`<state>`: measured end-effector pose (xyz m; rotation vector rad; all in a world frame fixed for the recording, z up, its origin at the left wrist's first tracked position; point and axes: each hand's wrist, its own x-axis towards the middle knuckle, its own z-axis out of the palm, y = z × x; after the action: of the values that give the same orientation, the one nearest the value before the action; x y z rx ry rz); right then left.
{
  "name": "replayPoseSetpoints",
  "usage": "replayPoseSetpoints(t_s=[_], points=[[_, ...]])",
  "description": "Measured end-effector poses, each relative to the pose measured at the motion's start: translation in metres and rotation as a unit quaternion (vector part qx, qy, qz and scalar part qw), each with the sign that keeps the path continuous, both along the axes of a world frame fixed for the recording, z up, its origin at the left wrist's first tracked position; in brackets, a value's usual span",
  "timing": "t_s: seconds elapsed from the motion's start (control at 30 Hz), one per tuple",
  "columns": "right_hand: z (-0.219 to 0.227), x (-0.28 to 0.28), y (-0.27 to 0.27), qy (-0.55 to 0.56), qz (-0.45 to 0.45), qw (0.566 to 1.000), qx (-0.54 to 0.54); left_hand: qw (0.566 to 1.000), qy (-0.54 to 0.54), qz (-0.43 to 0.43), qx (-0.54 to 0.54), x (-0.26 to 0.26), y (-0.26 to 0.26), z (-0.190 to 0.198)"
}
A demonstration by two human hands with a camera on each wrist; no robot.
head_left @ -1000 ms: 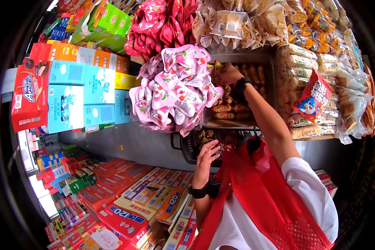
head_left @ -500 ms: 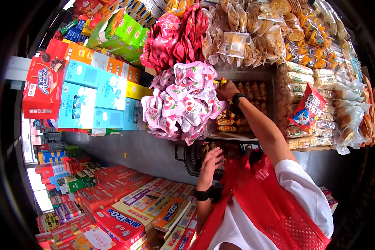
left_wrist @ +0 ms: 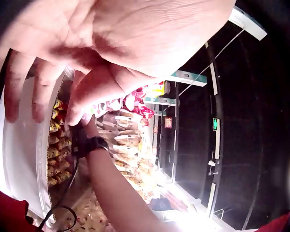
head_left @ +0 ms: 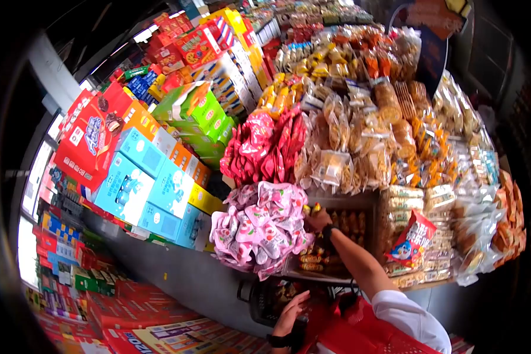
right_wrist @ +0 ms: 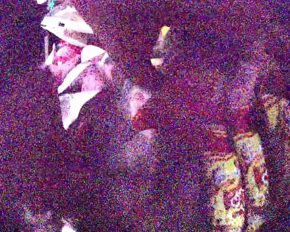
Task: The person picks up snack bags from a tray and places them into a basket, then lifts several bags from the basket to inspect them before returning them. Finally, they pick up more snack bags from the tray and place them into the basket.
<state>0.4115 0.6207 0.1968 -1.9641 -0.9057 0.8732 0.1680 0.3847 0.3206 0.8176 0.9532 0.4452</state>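
Note:
My right hand [head_left: 318,221] reaches into a shallow bin [head_left: 369,227] of yellow-wrapped snack sticks [head_left: 312,259], close beside the heap of pink bags [head_left: 262,227]. The yellow tip of one snack stick [head_left: 317,207] pokes up from its curled fingers. Heavy noise covers the right wrist view, where wrapped sticks [right_wrist: 227,193] stand at lower right. My left hand [head_left: 292,311] hangs over a dark basket [head_left: 259,298] below the bin. In the left wrist view its palm [left_wrist: 150,34] faces the camera, fingers loosely extended, holding nothing.
Clear bags of biscuits [head_left: 354,141] fill the display behind the bin, with wrapped pastries and a red snack bag [head_left: 412,239] to the right. Blue boxes [head_left: 127,189] are stacked at left. Red cartons [head_left: 141,307] stand at lower left across a grey floor [head_left: 177,271].
The head view has tilted up, so the bin and both hands sit lower and more of the far display shows. The right hand stays in the bin, now with a yellow tip rising from its fingers.

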Motion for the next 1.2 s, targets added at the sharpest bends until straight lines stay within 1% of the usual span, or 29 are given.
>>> replayPoseSetpoints(t_s=[0.03, 0.07, 0.1, 0.17, 0.2, 0.27, 0.3, 0.33, 0.4, 0.43, 0.47, 0.5, 0.57, 0.6, 0.67, 0.73, 0.8, 0.83, 0.9, 0.97, 1.0, 1.03, 1.1, 1.13, 1.17, 1.2], points=[[-0.022, 0.003, 0.005, -0.021, 0.03, 0.999, 0.016, 1.0, 0.0, 0.002, 0.019, -0.001, -0.001, -0.007], [-0.037, 0.003, 0.01, -0.021, 0.026, 0.999, 0.032, 0.999, -0.001, 0.005, 0.038, 0.001, 0.001, -0.012], [-0.01, 0.006, 0.005, -0.019, 0.058, 0.998, -0.034, 1.0, -0.01, 0.001, 0.029, 0.001, 0.002, -0.013], [0.015, 0.01, -0.005, 0.006, 0.101, 0.994, -0.041, 0.999, -0.012, 0.006, 0.043, 0.003, 0.004, -0.014], [0.012, 0.013, -0.003, -0.01, 0.097, 0.993, -0.073, 0.999, -0.03, 0.02, 0.022, 0.003, 0.004, -0.016], [-0.002, 0.017, 0.012, -0.039, 0.09, 0.986, -0.136, 0.996, -0.021, 0.011, 0.09, 0.0, 0.006, -0.017], [-0.005, 0.02, 0.012, -0.077, 0.133, 0.981, -0.122, 0.993, -0.015, 0.008, 0.119, -0.001, 0.004, -0.016], [-0.012, 0.025, 0.013, -0.114, 0.176, 0.972, -0.108, 0.996, -0.042, 0.052, 0.052, 0.0, 0.001, -0.006], [-0.059, 0.036, 0.035, -0.243, 0.283, 0.923, -0.1, 0.994, -0.054, 0.074, 0.056, -0.008, -0.004, -0.008], [-0.038, 0.029, 0.029, -0.148, 0.24, 0.951, -0.128, 0.993, -0.058, 0.082, 0.059, -0.013, -0.005, -0.009], [0.026, 0.015, 0.008, -0.052, 0.192, 0.968, -0.155, 0.993, -0.043, 0.093, 0.056, -0.017, -0.007, -0.012], [0.061, 0.009, -0.003, 0.044, 0.139, 0.973, -0.18, 0.992, -0.043, 0.111, 0.039, -0.02, -0.008, -0.006], [-0.031, 0.031, 0.016, -0.079, 0.185, 0.973, -0.11, 0.989, -0.04, 0.142, 0.006, -0.023, -0.011, 0.013], [-0.038, 0.032, 0.016, -0.106, 0.17, 0.975, -0.095, 0.989, -0.032, 0.14, 0.029, -0.026, -0.012, 0.013], [-0.053, 0.034, 0.019, -0.139, 0.155, 0.975, -0.077, 0.991, -0.003, 0.112, 0.069, -0.036, -0.011, -0.006], [-0.053, 0.031, 0.019, -0.151, 0.152, 0.974, -0.07, 0.991, 0.012, 0.092, 0.095, -0.041, -0.007, -0.019], [-0.044, 0.027, 0.016, -0.11, 0.122, 0.982, -0.089, 0.991, 0.007, 0.087, 0.104, -0.039, -0.005, -0.028], [-0.036, 0.026, 0.011, -0.089, 0.106, 0.985, -0.1, 0.991, 0.008, 0.089, 0.097, -0.037, -0.005, -0.025], [-0.018, 0.028, 0.007, -0.129, 0.23, 0.961, -0.082, 0.992, 0.006, 0.094, 0.086, -0.034, -0.003, -0.017], [-0.009, 0.026, 0.006, -0.191, 0.278, 0.94, -0.055, 0.993, -0.012, 0.106, 0.056, -0.035, -0.003, -0.018], [-0.008, 0.022, 0.004, -0.233, 0.263, 0.935, -0.037, 0.993, -0.02, 0.112, 0.04, -0.037, -0.004, -0.017], [-0.009, 0.02, 0.002, -0.275, 0.249, 0.929, -0.02, 0.992, -0.015, 0.113, 0.047, -0.039, -0.005, -0.015], [-0.026, 0.02, 0.008, -0.183, 0.179, 0.966, -0.05, 0.992, -0.008, 0.114, 0.061, -0.041, -0.005, -0.008], [-0.032, 0.022, 0.01, -0.137, 0.143, 0.978, -0.064, 0.991, -0.006, 0.119, 0.055, -0.043, -0.005, -0.012], [-0.038, 0.026, 0.009, -0.135, 0.129, 0.98, -0.068, 0.991, -0.005, 0.123, 0.049, -0.044, -0.006, -0.02], [-0.015, 0.022, -0.001, -0.133, 0.115, 0.982, -0.071, 0.991, -0.003, 0.126, 0.044, -0.046, -0.007, -0.025]])
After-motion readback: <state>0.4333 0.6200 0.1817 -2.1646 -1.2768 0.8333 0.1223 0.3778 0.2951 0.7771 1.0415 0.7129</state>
